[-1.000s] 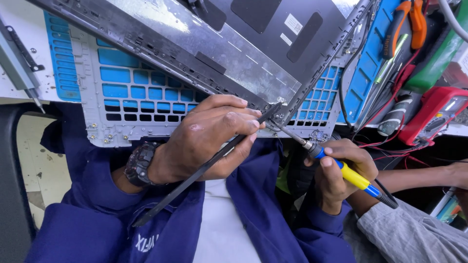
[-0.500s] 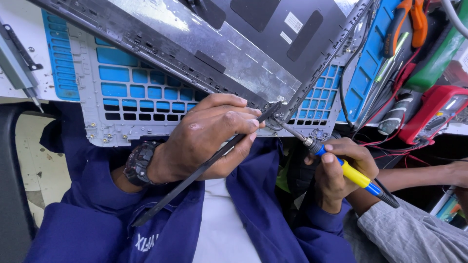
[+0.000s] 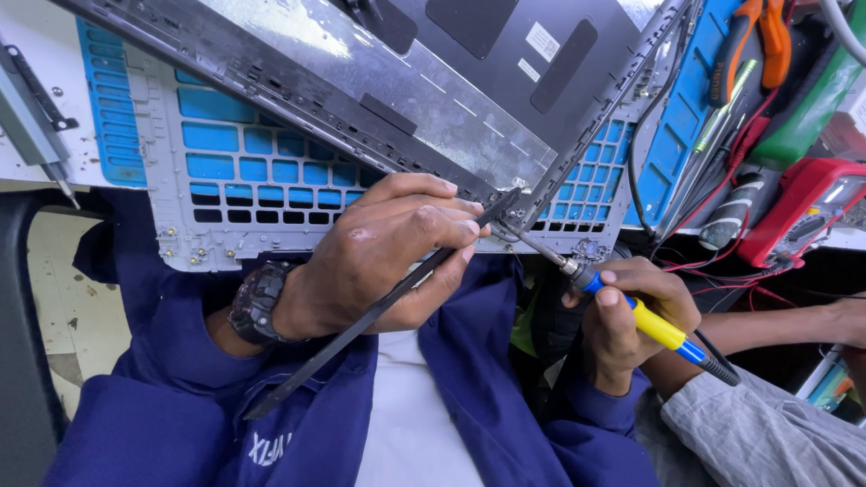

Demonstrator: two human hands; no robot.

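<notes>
**Q:** Head view. What is in each hand?

**A:** My left hand (image 3: 379, 257) is closed around a thin black strip (image 3: 379, 311). Its upper end lies at the lid corner (image 3: 510, 200) and its lower end runs down across my jacket. My right hand (image 3: 631, 316) is wrapped tight on a yellow-and-blue iron (image 3: 631, 307), with its metal tip (image 3: 528, 239) just below that same corner.

**Q:** What is near the corner?

**A:** The grey lid (image 3: 433, 81) slopes up and left from it. A pale keyboard frame (image 3: 244, 194) with blue cells sits under it, to the left. Well right of the corner are a red meter (image 3: 803, 221), orange pliers (image 3: 749, 36) and loose leads. Another person's arm (image 3: 794, 329) reaches in low on the right.

**Q:** How should this step be done well?

**A:** My judgement: brace the left fingers on the lid edge so the strip cannot slip. Bring the tip in at a shallow angle. Touch only the joint. Keep it off the black cable (image 3: 631, 153) beside the corner.
</notes>
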